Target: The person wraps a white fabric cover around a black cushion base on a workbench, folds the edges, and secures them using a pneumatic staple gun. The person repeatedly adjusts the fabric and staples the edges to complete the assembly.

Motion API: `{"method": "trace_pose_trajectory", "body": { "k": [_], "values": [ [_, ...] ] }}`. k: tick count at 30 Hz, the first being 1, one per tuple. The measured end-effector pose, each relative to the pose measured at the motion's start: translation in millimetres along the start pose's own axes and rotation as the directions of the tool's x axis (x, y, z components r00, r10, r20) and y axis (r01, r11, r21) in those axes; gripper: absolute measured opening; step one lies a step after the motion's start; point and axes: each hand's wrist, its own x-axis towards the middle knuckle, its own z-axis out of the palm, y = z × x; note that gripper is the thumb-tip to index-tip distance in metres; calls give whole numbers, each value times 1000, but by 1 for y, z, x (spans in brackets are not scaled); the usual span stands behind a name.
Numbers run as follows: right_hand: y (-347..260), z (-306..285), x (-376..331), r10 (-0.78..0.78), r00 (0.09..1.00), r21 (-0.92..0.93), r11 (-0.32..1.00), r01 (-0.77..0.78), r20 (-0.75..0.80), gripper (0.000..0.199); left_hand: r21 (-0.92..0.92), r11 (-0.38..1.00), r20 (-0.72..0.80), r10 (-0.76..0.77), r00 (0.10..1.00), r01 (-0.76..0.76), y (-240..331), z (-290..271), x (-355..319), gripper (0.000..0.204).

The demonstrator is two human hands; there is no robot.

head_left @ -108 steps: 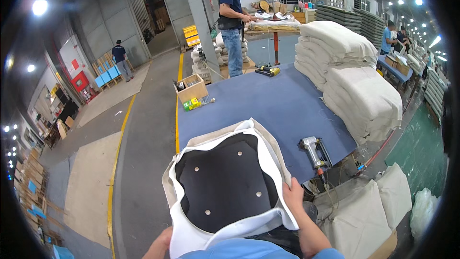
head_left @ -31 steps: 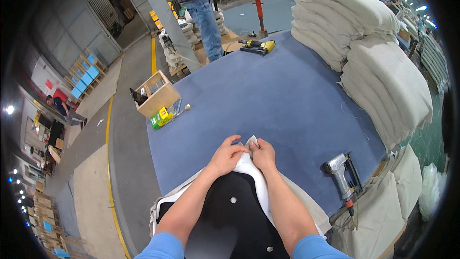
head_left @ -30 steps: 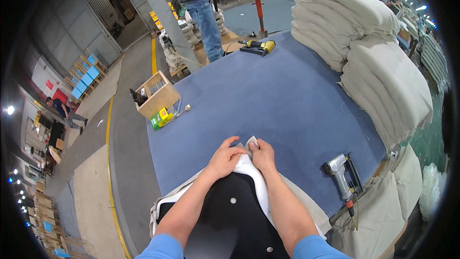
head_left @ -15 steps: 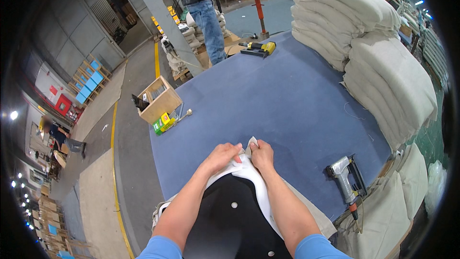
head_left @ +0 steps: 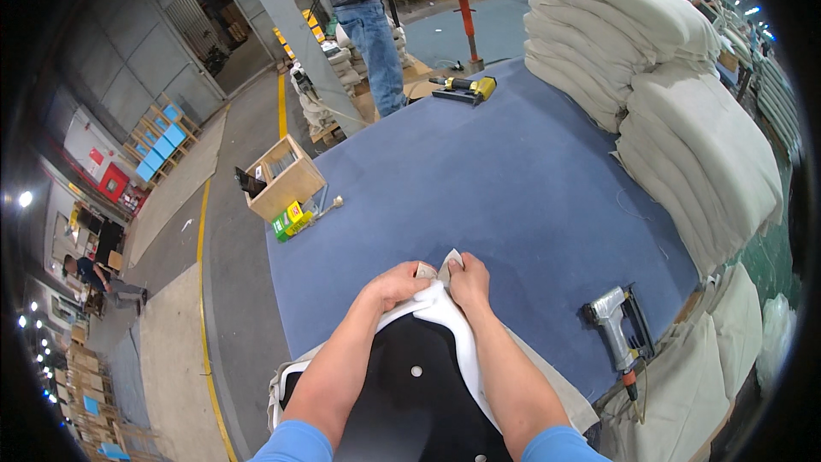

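A black panel [head_left: 389, 385] with round holes lies before me, rimmed by white padding [head_left: 462, 338] and a beige fabric cover [head_left: 552, 381]. At the panel's narrow far end my left hand [head_left: 400, 285] pinches one edge of the cover. Just beside it, my right hand [head_left: 468, 282] has another pointed flap of that fabric between thumb and fingers. A small gap parts the two gripped pieces, with the padding bunched below them. On the right lies a silver staple gun [head_left: 609, 316] with a hose, apart from both hands.
The blue-covered table [head_left: 428, 171] carries a wooden box [head_left: 286, 188], a green-and-yellow carton [head_left: 291, 221] and a yellow-and-black staple gun [head_left: 466, 90]. Stacked beige covers [head_left: 624, 34] rise at the right. Beyond the far edge stands a person in jeans [head_left: 372, 51].
My left hand's fingers have shifted, and a fabric edge now shows in its pinch beside the right flap. The far-left person has bent forward.
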Motion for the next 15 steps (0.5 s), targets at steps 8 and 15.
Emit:
{"method": "trace_pose_trajectory", "body": {
  "k": [8,15],
  "values": [
    [-15,-6,-15,-20,1000,129,991,18,17,25,-130,991,15,27,1000,-25,-15,-6,-5,29],
    [-20,-10,-15,-151,988,40,988,151,2,36,-126,986,-199,-133,971,109,1,-1,8,25]
  ]
}}
